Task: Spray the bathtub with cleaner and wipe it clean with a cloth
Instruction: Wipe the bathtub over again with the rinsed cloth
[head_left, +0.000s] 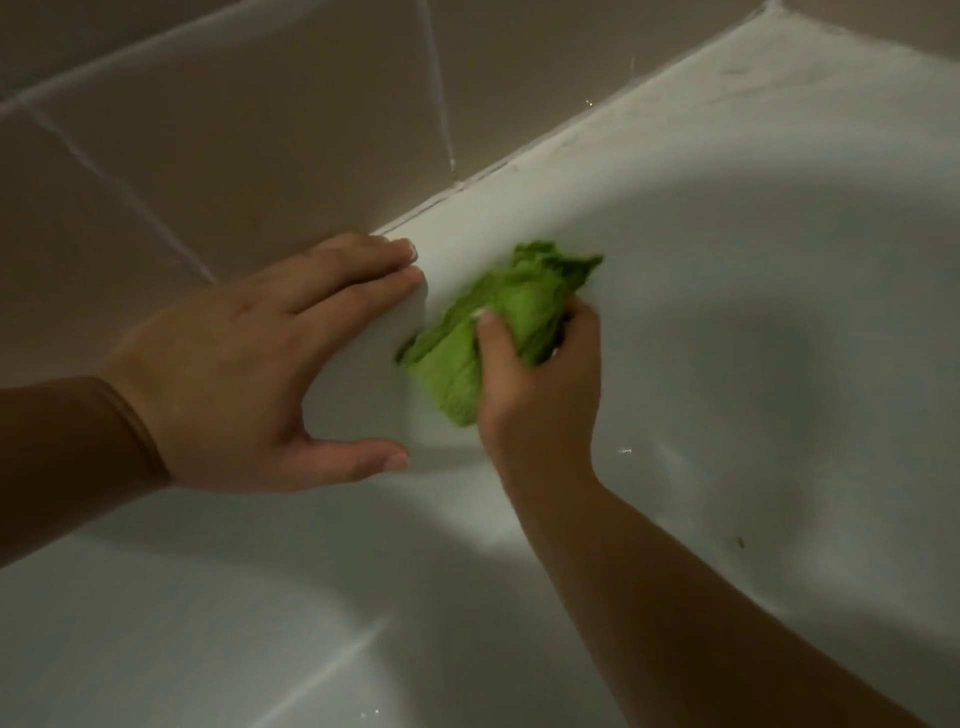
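A white bathtub (727, 291) fills most of the view, its far rim meeting a tiled wall. A crumpled green cloth (498, 322) lies against the tub's inner wall just below the rim. My right hand (540, 384) grips the cloth, thumb over it and fingers curled behind. My left hand (249, 364) rests flat on the tub rim to the left of the cloth, fingers straight and thumb spread down the inner wall. No spray bottle is in view.
Beige wall tiles (260, 130) with pale grout lines rise behind the rim. A caulk seam (519, 166) runs along the joint. A small dark speck (740, 543) sits on the tub surface at the right.
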